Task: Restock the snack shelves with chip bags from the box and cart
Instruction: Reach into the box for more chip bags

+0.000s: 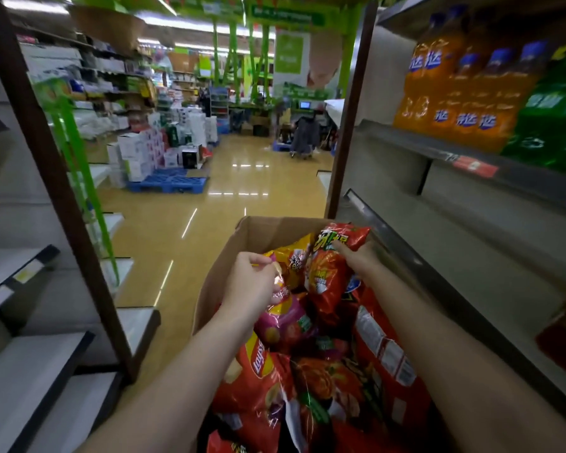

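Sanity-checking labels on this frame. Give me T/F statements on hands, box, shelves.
1. Both hands are in the cardboard box of chip bags. True.
2. The right hand grips a red chip bag. True.
3. The left hand hangs empty. False: it pinches a yellow and purple chip bag.
4. The box is nearly empty. False: it is piled with bags.
5. Orange soda bottles stand on the upper right shelf. True.

Both hands reach into the brown cardboard box [242, 237]. The left hand [247, 286] pinches a yellow-and-purple chip bag [285, 308]; at its 3 o'clock, the right hand [356, 259] grips a red chip bag [327, 273].
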The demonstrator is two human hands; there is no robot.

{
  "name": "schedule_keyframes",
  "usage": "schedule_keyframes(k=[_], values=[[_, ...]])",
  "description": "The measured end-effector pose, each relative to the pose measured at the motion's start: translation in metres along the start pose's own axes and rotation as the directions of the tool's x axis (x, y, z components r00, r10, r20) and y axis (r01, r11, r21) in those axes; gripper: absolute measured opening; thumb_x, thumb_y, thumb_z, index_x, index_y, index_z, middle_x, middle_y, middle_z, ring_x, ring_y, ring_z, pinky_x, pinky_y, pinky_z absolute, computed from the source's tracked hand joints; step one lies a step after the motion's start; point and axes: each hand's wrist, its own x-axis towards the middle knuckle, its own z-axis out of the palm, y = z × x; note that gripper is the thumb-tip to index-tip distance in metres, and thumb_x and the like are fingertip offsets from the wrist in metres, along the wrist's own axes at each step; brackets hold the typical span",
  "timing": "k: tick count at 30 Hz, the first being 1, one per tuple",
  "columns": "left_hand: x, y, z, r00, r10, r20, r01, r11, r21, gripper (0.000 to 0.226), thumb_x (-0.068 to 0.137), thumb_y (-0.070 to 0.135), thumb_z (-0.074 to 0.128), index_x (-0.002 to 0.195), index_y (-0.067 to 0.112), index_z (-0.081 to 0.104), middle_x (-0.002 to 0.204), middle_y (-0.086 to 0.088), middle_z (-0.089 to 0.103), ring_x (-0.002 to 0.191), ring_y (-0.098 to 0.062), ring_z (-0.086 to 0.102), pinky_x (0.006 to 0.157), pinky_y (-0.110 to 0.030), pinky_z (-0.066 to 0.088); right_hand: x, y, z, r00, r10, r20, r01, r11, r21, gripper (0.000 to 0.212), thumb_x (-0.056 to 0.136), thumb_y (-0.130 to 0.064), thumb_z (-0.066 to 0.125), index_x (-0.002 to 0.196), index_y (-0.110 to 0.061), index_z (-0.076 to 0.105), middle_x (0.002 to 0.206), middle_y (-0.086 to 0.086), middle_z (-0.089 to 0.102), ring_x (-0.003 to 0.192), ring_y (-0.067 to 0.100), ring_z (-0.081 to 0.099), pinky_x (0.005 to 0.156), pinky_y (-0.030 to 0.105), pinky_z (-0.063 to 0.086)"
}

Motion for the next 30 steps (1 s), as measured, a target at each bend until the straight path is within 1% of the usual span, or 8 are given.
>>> schedule_keyframes(k=[9,13,16,19,22,24,26,30], values=[[-0.002,-0.005,-0.009,0.986,0.166,0.004,-0.163,0.961,0.223,0.01,0.094,0.021,0.055,0.104,0.022,0.051,0.106,-0.002,0.061,0.094,-0.02,0.063,0.081,-0.047,0.057,0.004,-0.006,-0.014,0.972,-0.198,-0.125,0.211,0.972,0.105,0.055,0.081,-0.033,0.075,0.131,-0.02,0.054,0.126,0.003,0.064,0.112,0.025,0.063,0.096,0.048,0.05],[-0.003,-0.005,-0.008,0.99,0.116,0.081,-0.134,0.954,0.267,0.068,0.087,0.045,0.065,0.141,0.019,0.033,0.143,-0.005,0.042,0.126,-0.024,0.048,0.1,-0.046,0.048,-0.022,-0.044,-0.04,0.935,-0.301,0.189,0.245,0.931,0.269,0.078,0.059,-0.04,0.088,0.129,-0.024,0.056,0.124,0.004,0.067,0.106,0.024,0.067,0.095,0.048,0.053],[-0.007,-0.001,-0.012,0.988,0.098,0.118,-0.124,0.963,0.238,0.101,0.076,0.056,0.069,0.152,0.019,0.014,0.156,-0.005,0.026,0.139,-0.024,0.033,0.111,-0.041,0.035,-0.055,-0.066,-0.055,0.779,-0.396,0.487,0.307,0.917,0.254,0.053,0.079,-0.028,0.064,0.13,-0.016,0.053,0.124,0.007,0.066,0.103,0.019,0.069,0.091,0.039,0.056],[-0.016,0.003,-0.018,0.954,0.13,0.272,-0.175,0.973,0.15,0.094,0.073,0.051,0.072,0.148,0.019,0.026,0.138,0.003,0.048,0.116,-0.008,0.052,0.086,-0.016,0.046,-0.081,-0.073,-0.061,0.657,-0.484,0.578,0.237,0.861,0.451,0.04,0.087,-0.023,0.053,0.126,-0.015,0.056,0.111,0.003,0.071,0.099,0.018,0.069,0.083,0.035,0.058],[-0.021,-0.001,-0.018,0.93,0.198,0.311,-0.262,0.948,0.179,0.068,0.069,0.051,0.075,0.125,0.022,0.051,0.11,0.013,0.063,0.094,0.001,0.059,0.068,-0.011,0.048,-0.086,-0.06,-0.047,0.762,-0.471,0.444,0.22,0.834,0.506,0.029,0.094,-0.034,0.051,0.115,-0.02,0.065,0.103,0.002,0.072,0.087,0.017,0.071,0.074,0.034,0.058],[-0.022,-0.005,-0.015,0.951,0.225,0.214,-0.276,0.928,0.249,0.057,0.072,0.052,0.075,0.116,0.024,0.052,0.103,0.013,0.064,0.09,-0.003,0.061,0.071,-0.02,0.047,-0.081,-0.044,-0.033,0.888,-0.371,0.271,0.279,0.904,0.323,0.029,0.098,-0.045,0.048,0.096,-0.027,0.07,0.092,0.001,0.073,0.081,0.017,0.069,0.074,0.038,0.056],[-0.024,-0.005,-0.013,0.969,0.239,0.065,-0.247,0.921,0.301,0.056,0.076,0.052,0.074,0.117,0.023,0.048,0.101,0.013,0.062,0.089,-0.008,0.06,0.073,-0.026,0.045,-0.079,-0.025,-0.029,0.914,-0.367,0.173,0.402,0.874,-0.272,0.029,0.1,-0.047,0.041,0.104,-0.028,0.063,0.099,0.004,0.068,0.086,0.02,0.066,0.078,0.043,0.055],[-0.023,-0.002,-0.013,0.965,0.194,-0.175,-0.149,0.959,0.24,0.06,0.077,0.055,0.071,0.113,0.02,0.038,0.114,0.001,0.06,0.102,-0.022,0.059,0.081,-0.031,0.044,-0.092,0.005,-0.03,0.977,-0.081,0.198,0.213,0.274,-0.938,0.083,0.092,-0.058,0.053,0.147,-0.001,0.027,0.137,0.02,0.047,0.119,0.032,0.054,0.089,0.039,0.048]])
